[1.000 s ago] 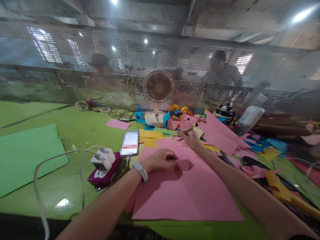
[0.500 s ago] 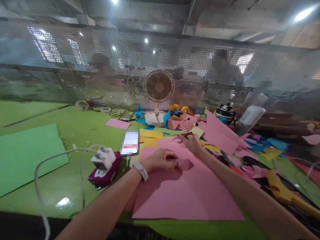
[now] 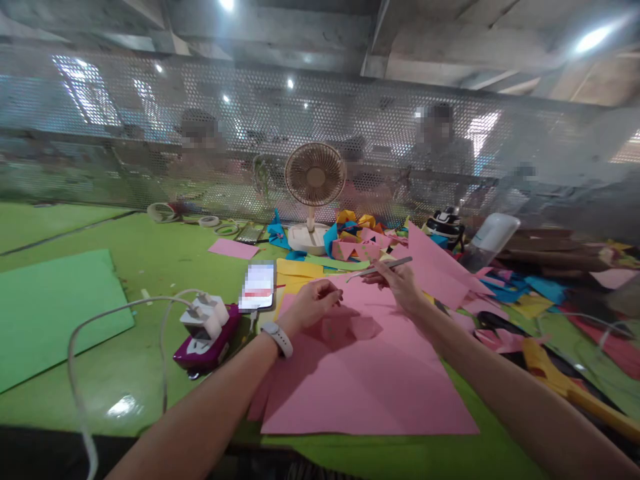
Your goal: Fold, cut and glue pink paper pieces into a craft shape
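Note:
A large pink paper sheet (image 3: 370, 393) lies in front of me on the green table. My left hand (image 3: 316, 305) hovers over its upper left, fingers loosely curled and slightly apart, with nothing visible in them. Below those fingertips a small pink paper piece (image 3: 364, 327) rests on the sheet. My right hand (image 3: 397, 283) grips slim grey tweezers (image 3: 393, 264) above the sheet's upper right. Their thin tip points left, with a tiny greenish bit near it that I cannot make out.
A phone (image 3: 257, 287) and a purple power strip (image 3: 205, 347) with white chargers stand left. Behind are a small fan (image 3: 315, 175) and coloured paper scraps (image 3: 350, 240). To the right lie yellow-handled scissors (image 3: 545, 367) and a tilted bottle (image 3: 493, 237). People sit behind the perforated screen.
My left hand has let go of the small pink paper piece and lifted up and left. My right hand has turned and shifted slightly right, so the tweezers show more clearly.

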Tool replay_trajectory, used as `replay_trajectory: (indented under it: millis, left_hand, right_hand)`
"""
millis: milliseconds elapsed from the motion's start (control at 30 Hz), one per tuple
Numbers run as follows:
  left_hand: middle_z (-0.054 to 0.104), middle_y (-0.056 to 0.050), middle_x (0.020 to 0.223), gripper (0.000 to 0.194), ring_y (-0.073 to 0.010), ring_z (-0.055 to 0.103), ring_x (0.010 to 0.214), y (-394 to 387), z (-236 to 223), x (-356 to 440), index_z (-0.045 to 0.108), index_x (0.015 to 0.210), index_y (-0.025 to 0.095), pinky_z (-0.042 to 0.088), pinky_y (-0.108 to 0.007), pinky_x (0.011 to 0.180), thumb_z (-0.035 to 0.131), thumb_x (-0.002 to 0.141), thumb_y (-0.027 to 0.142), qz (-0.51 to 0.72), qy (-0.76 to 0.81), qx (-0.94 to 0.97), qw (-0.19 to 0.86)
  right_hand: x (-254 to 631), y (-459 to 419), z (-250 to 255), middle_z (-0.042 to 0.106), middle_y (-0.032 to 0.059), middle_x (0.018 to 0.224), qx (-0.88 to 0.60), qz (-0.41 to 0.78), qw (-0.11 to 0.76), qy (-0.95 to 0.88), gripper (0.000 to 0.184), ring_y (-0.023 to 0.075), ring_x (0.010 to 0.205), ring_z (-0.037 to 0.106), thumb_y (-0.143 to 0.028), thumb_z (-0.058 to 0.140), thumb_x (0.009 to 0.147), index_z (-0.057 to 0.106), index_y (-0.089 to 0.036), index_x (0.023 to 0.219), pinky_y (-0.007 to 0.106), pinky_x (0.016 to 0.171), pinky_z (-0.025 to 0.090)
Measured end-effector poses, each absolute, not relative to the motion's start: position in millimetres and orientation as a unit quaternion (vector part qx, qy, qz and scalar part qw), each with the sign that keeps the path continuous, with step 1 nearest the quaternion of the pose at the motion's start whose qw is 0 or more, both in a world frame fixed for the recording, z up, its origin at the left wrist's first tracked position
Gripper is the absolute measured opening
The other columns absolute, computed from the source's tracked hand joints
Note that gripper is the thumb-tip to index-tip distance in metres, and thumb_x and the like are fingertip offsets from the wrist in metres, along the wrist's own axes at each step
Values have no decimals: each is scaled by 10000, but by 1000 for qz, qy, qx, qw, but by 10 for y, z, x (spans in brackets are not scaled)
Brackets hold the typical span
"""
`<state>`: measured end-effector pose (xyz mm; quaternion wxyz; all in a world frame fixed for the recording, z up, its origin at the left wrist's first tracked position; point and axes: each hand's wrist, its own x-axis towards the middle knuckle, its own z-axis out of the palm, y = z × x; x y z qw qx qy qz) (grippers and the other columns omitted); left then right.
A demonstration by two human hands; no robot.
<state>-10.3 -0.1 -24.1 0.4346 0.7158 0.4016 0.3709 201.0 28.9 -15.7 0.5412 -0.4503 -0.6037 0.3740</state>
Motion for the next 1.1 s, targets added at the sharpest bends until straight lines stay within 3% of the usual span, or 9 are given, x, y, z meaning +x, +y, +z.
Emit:
replay_trajectory:
  millis: [167,467,1100]
  left_hand:
    - [629,-73,863,342,-162,588,804,4,-233,-107,600,888,125,466,-275,730,472,860,442,352,337,729,480]
    - [613,-82,853,387,-165,600,803,-24,-235,-93,557,873,122,476,-299,744,483,852,501,338,303,742,493]
    - [632,-72,864,263,-160,587,787,-90,-177,-119,563,861,147,477,-283,714,411,884,360,277,339,815,380]
  right_hand:
    - [1992,2,-73,721,114,699,-414,443,555,-569,394,200,597,693,-513,624,733,626,-121,773,176,391,406]
    - [2006,-48,-92,720,112,686,-415,466,553,-552,374,195,593,692,-487,641,727,637,-116,776,179,401,405]
    - [2102,-116,-34,715,106,679,-407,469,540,-568,357,167,533,674,-473,634,753,624,-117,754,171,376,374]
